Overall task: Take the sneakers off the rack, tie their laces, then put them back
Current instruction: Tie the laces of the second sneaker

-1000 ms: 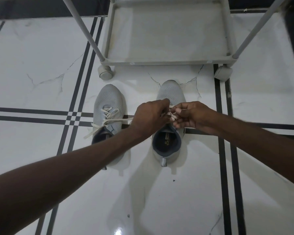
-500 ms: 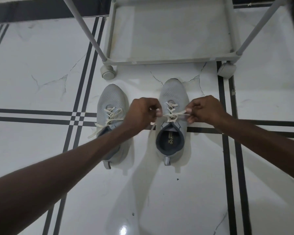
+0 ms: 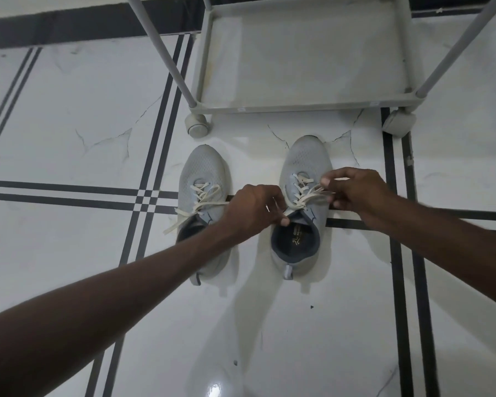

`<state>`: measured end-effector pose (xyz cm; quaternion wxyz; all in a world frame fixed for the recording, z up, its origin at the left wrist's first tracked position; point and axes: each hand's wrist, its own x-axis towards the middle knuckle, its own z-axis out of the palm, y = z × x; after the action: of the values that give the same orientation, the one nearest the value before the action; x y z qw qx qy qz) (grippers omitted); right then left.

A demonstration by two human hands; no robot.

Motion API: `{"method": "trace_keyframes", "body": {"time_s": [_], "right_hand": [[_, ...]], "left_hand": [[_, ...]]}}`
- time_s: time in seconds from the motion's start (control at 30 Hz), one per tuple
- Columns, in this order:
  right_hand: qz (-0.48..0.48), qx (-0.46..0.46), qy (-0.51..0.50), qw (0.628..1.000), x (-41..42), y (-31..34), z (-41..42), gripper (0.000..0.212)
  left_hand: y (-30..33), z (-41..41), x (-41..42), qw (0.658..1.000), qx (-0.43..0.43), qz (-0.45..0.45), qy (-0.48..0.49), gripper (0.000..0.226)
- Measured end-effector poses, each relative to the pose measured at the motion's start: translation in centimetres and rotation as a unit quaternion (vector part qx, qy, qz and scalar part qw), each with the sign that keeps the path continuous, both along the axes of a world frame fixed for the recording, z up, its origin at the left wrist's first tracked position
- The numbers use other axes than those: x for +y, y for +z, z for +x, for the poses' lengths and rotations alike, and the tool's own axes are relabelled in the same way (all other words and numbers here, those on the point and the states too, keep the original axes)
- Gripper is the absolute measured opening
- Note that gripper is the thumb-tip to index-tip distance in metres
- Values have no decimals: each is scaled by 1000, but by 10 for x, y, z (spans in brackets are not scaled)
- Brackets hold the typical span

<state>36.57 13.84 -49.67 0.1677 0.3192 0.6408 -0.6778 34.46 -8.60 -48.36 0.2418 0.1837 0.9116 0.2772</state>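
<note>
Two grey sneakers stand side by side on the floor, toes toward the rack. The left sneaker (image 3: 202, 179) has loose cream laces trailing off its left side. Over the right sneaker (image 3: 305, 159) both hands work its cream laces (image 3: 304, 196). My left hand (image 3: 255, 207) pinches one lace end at the shoe's left, near the tongue. My right hand (image 3: 355, 190) pinches the other lace end at the shoe's right, slightly higher. The lace runs taut between them across the shoe's top.
A grey rack (image 3: 307, 106) on caster wheels (image 3: 197, 126) stands just beyond the shoe toes, its bottom shelf bare. Slanted rack posts (image 3: 166, 53) rise at left and right. The floor is white marble tile with black stripe lines (image 3: 69, 190).
The hands first met over the right sneaker's laces, then pulled apart sideways. Now the left hand sits lower by the tongue and the right hand higher, laces drawn out.
</note>
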Motion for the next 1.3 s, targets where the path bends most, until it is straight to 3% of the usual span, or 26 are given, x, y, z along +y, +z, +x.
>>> {"method": "trace_keyframes", "body": {"time_s": [0.17, 0.3, 0.43, 0.6, 0.73, 0.9, 1.07, 1.23, 1.3], "right_hand": [[-155, -63, -36, 985, -7, 4, -5, 18], [-156, -58, 20, 986, -8, 3, -9, 22], [-127, -52, 52, 989, -7, 2, -13, 26], [-262, -89, 13, 961, -3, 5, -14, 30], [-168, -89, 89, 978, -8, 0, -13, 31], [-47, -77, 116, 989, -13, -5, -18, 30], [-2, -84, 99, 992, -18, -11, -22, 32], [21, -98, 74, 992, -20, -14, -27, 33], [32, -99, 72, 992, -22, -15, -28, 33]], "left_hand": [[1, 1, 6, 998, -51, 6, 40, 23], [-2, 1, 4, 992, -82, 44, 84, 17], [-2, -1, 6, 998, -28, 20, 43, 13], [-5, 4, 6, 996, 72, -41, -14, 8], [-10, 9, -8, 982, 155, -65, -91, 7], [-5, 14, -12, 952, 212, -108, -191, 31], [-2, 8, -16, 952, 169, -125, -224, 25], [-5, 13, -17, 951, 176, -98, -237, 42], [-5, 17, -16, 952, 164, -104, -235, 39]]}}
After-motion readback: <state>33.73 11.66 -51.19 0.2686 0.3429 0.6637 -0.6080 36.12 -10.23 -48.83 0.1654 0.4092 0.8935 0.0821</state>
